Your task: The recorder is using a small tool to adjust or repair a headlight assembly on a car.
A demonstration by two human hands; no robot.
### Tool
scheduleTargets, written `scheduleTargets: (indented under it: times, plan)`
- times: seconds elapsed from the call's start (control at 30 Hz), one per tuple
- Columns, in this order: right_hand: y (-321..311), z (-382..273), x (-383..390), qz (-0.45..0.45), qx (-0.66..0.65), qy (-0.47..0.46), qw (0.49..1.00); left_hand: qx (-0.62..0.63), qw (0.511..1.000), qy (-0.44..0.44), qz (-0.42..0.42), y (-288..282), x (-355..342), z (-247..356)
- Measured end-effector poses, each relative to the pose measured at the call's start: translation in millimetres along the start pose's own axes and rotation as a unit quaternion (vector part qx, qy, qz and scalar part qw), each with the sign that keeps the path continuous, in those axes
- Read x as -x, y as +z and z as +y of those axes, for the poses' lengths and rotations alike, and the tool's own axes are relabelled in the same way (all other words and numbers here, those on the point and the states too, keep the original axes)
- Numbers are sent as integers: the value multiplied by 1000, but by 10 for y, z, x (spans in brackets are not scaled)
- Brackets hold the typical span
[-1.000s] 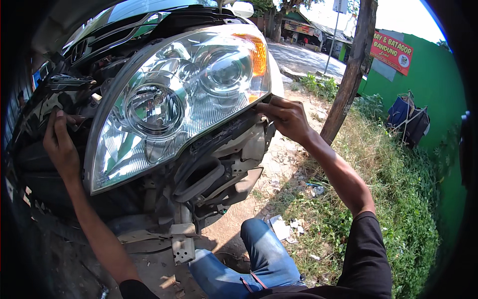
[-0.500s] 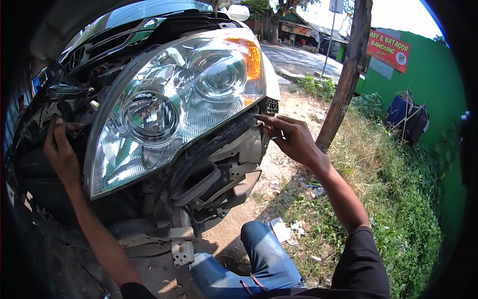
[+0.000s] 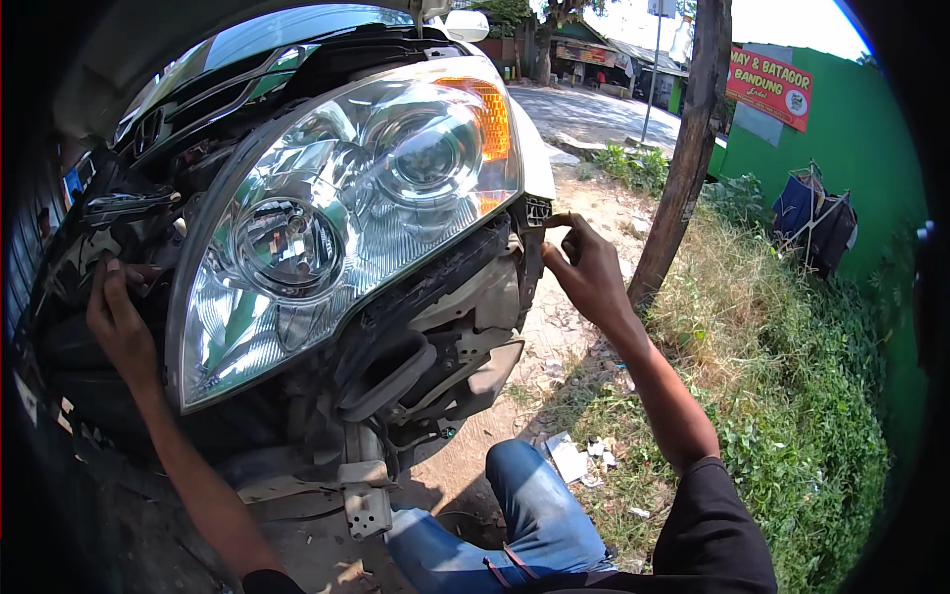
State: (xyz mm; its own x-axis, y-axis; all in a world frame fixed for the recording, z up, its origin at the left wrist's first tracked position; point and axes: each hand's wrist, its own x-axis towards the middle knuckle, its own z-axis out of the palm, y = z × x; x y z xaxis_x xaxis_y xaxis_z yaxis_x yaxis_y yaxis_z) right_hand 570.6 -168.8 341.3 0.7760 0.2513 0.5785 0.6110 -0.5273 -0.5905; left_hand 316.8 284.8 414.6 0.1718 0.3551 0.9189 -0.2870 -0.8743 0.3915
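Note:
A large clear headlight [image 3: 341, 188] with an orange side reflector [image 3: 490, 119] sits at the front corner of a car. Left of its inner edge, my left hand [image 3: 124, 322] reaches into the shadowed front of the car. Its fingers are drawn together, and what they hold, if anything, I cannot make out. At the lamp's outer lower corner is my right hand [image 3: 592, 272], with thumb and index finger apart. The index fingertip is beside a small ribbed black bracket [image 3: 535, 211]; whether they touch I cannot tell. Nothing shows between the right fingers.
Below the lamp are an exposed black duct [image 3: 391, 376] and a perforated metal bracket [image 3: 366, 507]. A leaning wooden post [image 3: 683, 158] stands to the right, with grass [image 3: 752, 386] and a green wall [image 3: 841, 198] beyond. My jeans-clad knee [image 3: 520, 470] is below.
My right hand has moved slightly right, from the lamp's lower edge to beside the ribbed bracket, with its fingers now more spread. My left hand stays in nearly the same place. The view has shifted slightly.

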Motion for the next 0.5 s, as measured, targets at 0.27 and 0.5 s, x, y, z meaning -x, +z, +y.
scheduleTargets:
  times: [0.27,0.5]
  plan:
    - [-224,77,-152,-151,38,-103,982,-7,1000,10,-5,-64,-39,-176]
    - [-156,-40,-311,-110,136,-125,977,-87,996,11,-21,-243,-161,-225]
